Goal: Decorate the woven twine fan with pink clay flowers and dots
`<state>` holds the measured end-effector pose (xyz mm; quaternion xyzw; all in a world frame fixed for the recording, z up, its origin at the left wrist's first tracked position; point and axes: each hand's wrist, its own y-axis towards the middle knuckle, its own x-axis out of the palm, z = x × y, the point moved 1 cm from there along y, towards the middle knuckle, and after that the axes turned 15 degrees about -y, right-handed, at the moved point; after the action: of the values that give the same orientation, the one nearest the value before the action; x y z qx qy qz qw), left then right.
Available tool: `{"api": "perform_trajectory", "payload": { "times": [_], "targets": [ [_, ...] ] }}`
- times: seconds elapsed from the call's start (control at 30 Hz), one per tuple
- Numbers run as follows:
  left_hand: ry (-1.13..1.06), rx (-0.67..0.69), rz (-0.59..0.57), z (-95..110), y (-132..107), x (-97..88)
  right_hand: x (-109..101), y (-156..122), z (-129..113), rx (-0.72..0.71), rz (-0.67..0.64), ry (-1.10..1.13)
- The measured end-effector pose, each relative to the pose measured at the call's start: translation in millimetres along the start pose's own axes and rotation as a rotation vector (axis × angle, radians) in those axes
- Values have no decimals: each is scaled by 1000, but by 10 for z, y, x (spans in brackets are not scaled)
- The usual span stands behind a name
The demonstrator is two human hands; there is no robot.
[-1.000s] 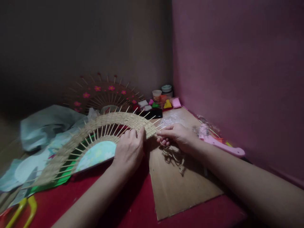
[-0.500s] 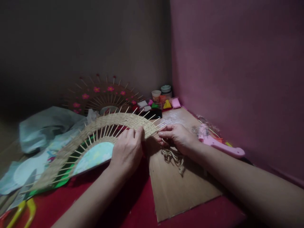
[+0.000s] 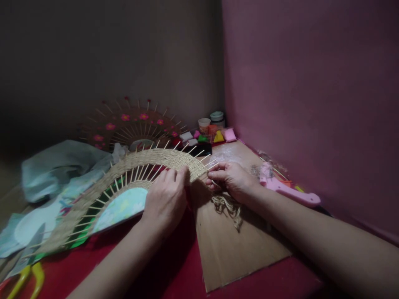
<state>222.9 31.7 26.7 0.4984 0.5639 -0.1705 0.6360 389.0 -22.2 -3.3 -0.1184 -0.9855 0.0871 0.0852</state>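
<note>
A half-round woven fan with thin sticks poking out past its rim spans the middle of the view, a pale blue painted panel at its centre. My left hand is closed over the right part of the woven band, its fingertips partly hidden behind it. At the band's right end, my right hand pinches the strand of twine by the last sticks. Below that hand a loose bundle of tan twine lies on a brown board.
A pink glue gun lies right of my right hand. Behind stand a flowered fan, a paper cup, a lidded jar and several coloured packets. Yellow-handled scissors and a grey cloth are on the left.
Both hands keep nearly the same hold at the fan's right end. The whole view has shifted very slightly, with the fan's left side a little further left.
</note>
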Motion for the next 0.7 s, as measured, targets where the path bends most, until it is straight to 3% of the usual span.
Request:
{"api": "perform_trajectory", "payload": {
  "times": [0.43,0.7],
  "targets": [
    [-28,-8,-19,3,-2,-27,-15,40,32,-30,-5,-23],
    [-44,-24,-19,-12,1,-24,-15,20,0,-124,-20,-30]
  ]
}}
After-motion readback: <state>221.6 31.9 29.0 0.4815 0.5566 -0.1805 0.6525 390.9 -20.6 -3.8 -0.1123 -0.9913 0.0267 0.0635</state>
